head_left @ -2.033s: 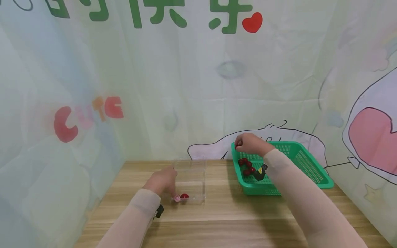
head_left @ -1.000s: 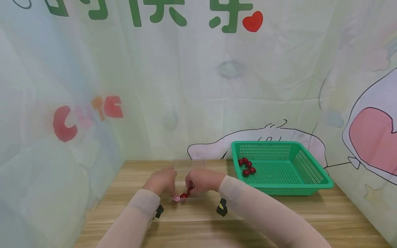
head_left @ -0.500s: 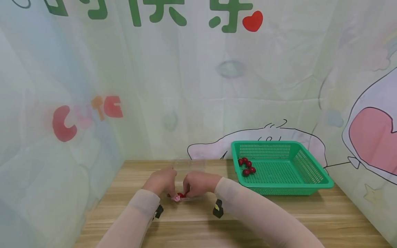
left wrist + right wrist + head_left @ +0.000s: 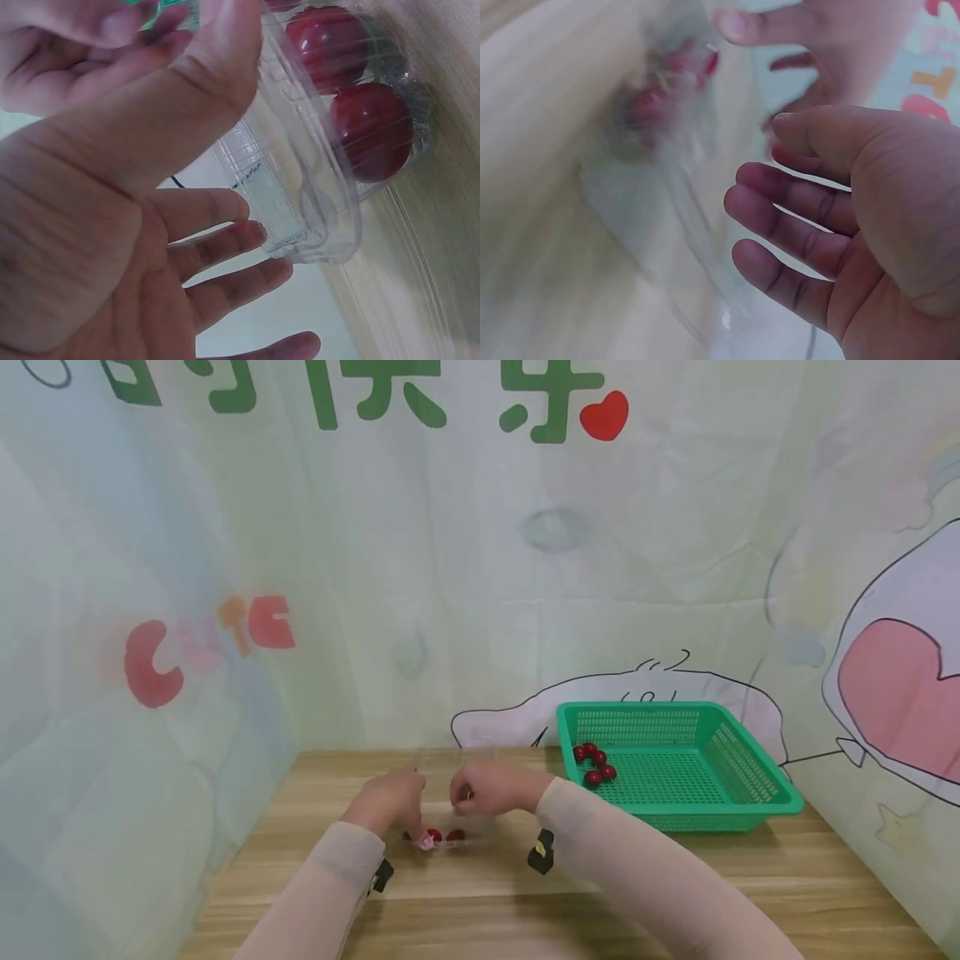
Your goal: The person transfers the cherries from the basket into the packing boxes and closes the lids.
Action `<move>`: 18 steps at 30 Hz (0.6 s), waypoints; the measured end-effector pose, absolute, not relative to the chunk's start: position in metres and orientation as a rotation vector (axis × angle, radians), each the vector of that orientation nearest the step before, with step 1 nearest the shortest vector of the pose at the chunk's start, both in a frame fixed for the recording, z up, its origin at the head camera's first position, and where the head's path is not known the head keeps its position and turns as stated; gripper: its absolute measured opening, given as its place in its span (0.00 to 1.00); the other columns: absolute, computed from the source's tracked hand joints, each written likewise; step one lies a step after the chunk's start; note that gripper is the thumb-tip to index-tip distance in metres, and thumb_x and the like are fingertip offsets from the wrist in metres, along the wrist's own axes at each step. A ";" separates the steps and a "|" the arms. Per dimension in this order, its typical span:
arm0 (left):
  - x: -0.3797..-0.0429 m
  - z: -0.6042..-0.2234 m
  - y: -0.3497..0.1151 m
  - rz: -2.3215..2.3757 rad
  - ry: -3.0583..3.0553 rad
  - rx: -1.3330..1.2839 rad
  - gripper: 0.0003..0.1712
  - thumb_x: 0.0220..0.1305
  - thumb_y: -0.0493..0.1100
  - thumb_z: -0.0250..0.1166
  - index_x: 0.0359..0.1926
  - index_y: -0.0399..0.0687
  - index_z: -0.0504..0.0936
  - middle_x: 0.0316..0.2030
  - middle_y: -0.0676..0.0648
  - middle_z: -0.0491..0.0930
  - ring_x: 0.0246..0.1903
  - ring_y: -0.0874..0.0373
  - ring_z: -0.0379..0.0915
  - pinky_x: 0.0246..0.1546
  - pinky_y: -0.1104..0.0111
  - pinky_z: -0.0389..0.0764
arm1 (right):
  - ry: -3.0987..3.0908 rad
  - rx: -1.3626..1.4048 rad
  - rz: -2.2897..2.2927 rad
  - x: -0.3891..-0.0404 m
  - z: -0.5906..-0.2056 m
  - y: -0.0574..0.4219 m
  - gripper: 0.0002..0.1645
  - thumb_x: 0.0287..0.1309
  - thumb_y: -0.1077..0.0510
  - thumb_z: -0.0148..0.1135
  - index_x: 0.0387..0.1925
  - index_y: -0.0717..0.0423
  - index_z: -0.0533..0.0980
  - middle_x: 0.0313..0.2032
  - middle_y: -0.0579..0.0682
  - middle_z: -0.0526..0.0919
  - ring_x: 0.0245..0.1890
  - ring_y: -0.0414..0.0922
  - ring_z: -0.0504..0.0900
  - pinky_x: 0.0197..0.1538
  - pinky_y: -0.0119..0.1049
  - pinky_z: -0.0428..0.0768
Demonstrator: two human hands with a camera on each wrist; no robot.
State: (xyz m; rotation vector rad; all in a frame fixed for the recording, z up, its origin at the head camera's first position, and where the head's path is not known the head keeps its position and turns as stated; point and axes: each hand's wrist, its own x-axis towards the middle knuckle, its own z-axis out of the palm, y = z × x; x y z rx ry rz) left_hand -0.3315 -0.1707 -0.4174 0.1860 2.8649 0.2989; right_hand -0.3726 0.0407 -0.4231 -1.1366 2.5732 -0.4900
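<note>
A clear plastic box [image 4: 480,833] lies on the table with its hinged lid raised at the back. My left hand [image 4: 393,802] grips its left side, thumb near the front rim. Inside, along the front wall, are a few dark red cherries [image 4: 456,835], partly hidden by the thumb; the left wrist view shows one cherry [image 4: 371,131] up close through the plastic. Over the box hovers my right hand [image 4: 495,787], holding nothing, its fingers [image 4: 780,225] loosely bent in the right wrist view.
A green perforated basket [image 4: 675,822] stands to the right, with several cherries [image 4: 592,777] in its left end. A printed curtain [image 4: 360,568] hangs behind and beside the wooden table [image 4: 450,910].
My right hand came from the basket to the box with a cherry, set it at the front, let go and rose slightly. My left hand stayed on the box.
</note>
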 end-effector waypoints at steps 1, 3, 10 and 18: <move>-0.332 -0.418 -0.171 0.302 2.865 0.185 0.52 0.44 0.48 0.96 0.69 0.37 0.84 0.75 0.33 0.78 0.54 0.44 0.82 0.66 0.39 0.87 | 2.573 -1.144 -0.509 -0.375 -0.419 0.045 0.05 0.79 0.56 0.71 0.46 0.48 0.90 0.43 0.40 0.90 0.42 0.35 0.85 0.52 0.31 0.89; -0.332 -0.419 -0.172 0.309 2.867 0.188 0.53 0.43 0.49 0.96 0.70 0.37 0.84 0.75 0.32 0.79 0.56 0.43 0.84 0.67 0.38 0.87 | 2.593 -1.151 -0.536 -0.380 -0.410 0.056 0.05 0.80 0.56 0.71 0.45 0.48 0.90 0.42 0.41 0.90 0.43 0.36 0.85 0.52 0.32 0.89; -0.331 -0.420 -0.171 0.322 2.875 0.192 0.54 0.45 0.47 0.96 0.72 0.36 0.82 0.80 0.30 0.73 0.60 0.41 0.82 0.69 0.37 0.85 | 2.719 -1.014 -0.595 -0.397 -0.381 0.101 0.05 0.80 0.56 0.71 0.45 0.48 0.90 0.42 0.43 0.93 0.44 0.39 0.88 0.53 0.39 0.92; -0.328 -0.417 -0.168 0.302 2.876 0.191 0.52 0.46 0.45 0.95 0.71 0.35 0.83 0.80 0.31 0.73 0.63 0.39 0.82 0.71 0.37 0.85 | 2.855 -0.741 -0.553 -0.416 -0.363 0.154 0.07 0.81 0.54 0.70 0.46 0.50 0.91 0.45 0.46 0.93 0.46 0.44 0.88 0.56 0.44 0.92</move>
